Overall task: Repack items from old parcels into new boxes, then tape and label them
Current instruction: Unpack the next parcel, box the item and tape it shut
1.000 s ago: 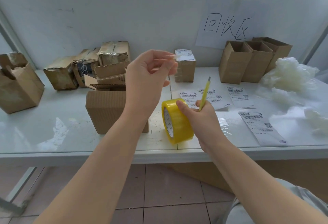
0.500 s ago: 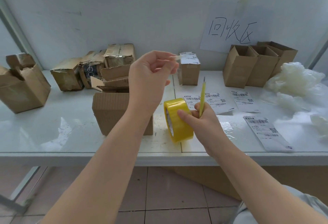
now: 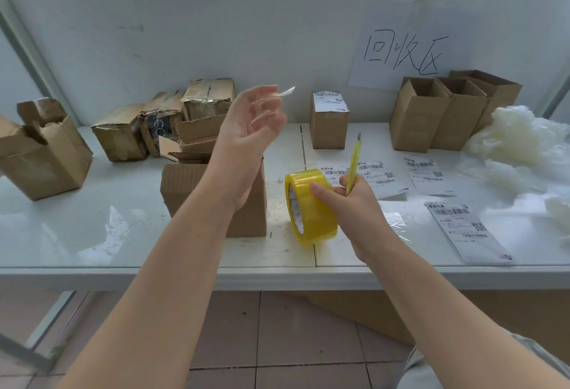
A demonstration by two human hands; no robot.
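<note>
Tape roll gripped by R hand, L hand raised.

place: parcel packing stn | evid: worktop w/ cardboard boxes, barcode shipping labels, tape roll, plastic filler | handwritten sign on wall
</note>
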